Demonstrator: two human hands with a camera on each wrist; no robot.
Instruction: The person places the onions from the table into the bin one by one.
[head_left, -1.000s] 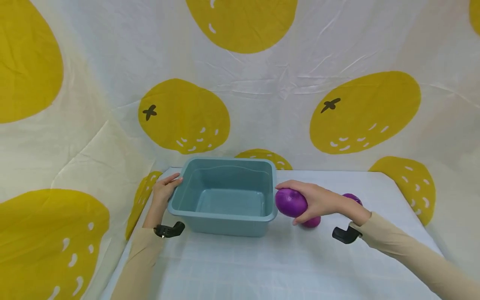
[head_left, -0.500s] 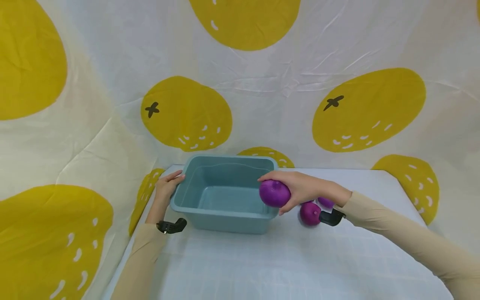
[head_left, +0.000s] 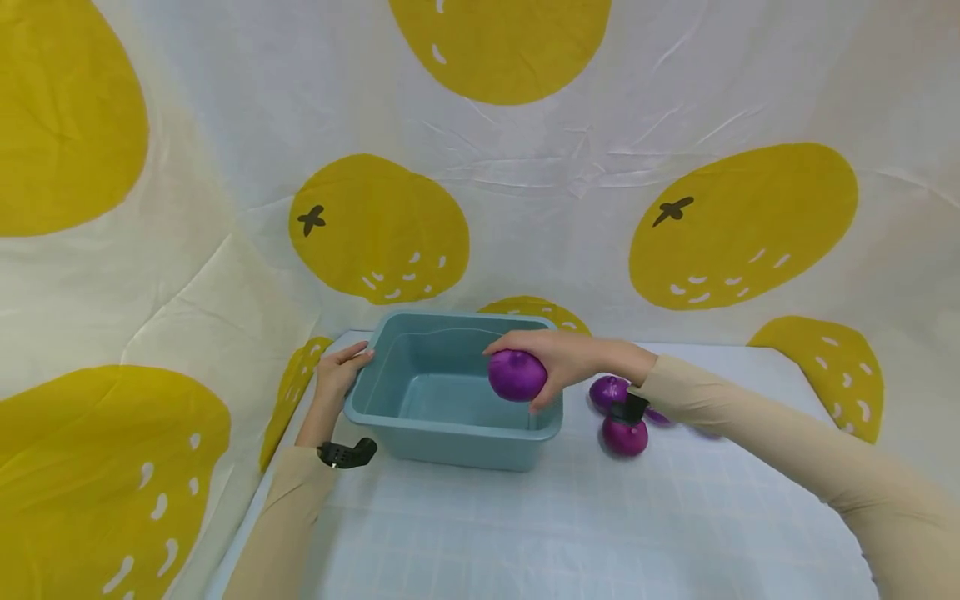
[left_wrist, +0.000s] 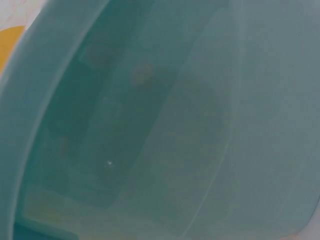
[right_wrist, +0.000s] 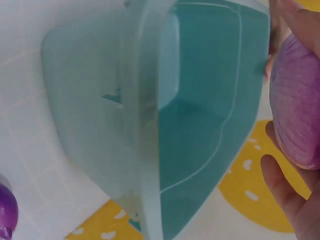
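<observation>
My right hand point(head_left: 564, 357) holds a red onion point(head_left: 517, 375) over the right part of a blue-green plastic basin point(head_left: 450, 432). In the right wrist view the same onion point(right_wrist: 299, 105) shows purple veined skin, with fingers around it. At the basin's left rim, my left hand point(head_left: 337, 372) grips the edge. Only the basin's wall point(left_wrist: 200, 110) fills the left wrist view, and no fingers show there. More red onions lie right of the basin: a round one point(head_left: 625, 436) in front and another point(head_left: 608, 392) behind it, with others partly hidden by the right sleeve.
The basin stands on a table with a pale checked cloth point(head_left: 480, 533). Behind and to the left hangs a white curtain point(head_left: 540, 208) with large yellow fruit prints. A black wrist camera point(head_left: 628, 408) on the right wrist overlaps the onions.
My right hand has carried the red onion leftward, from beside the basin's right rim to over its inside. The onions on the table are now more exposed. My left hand stays at the rim.
</observation>
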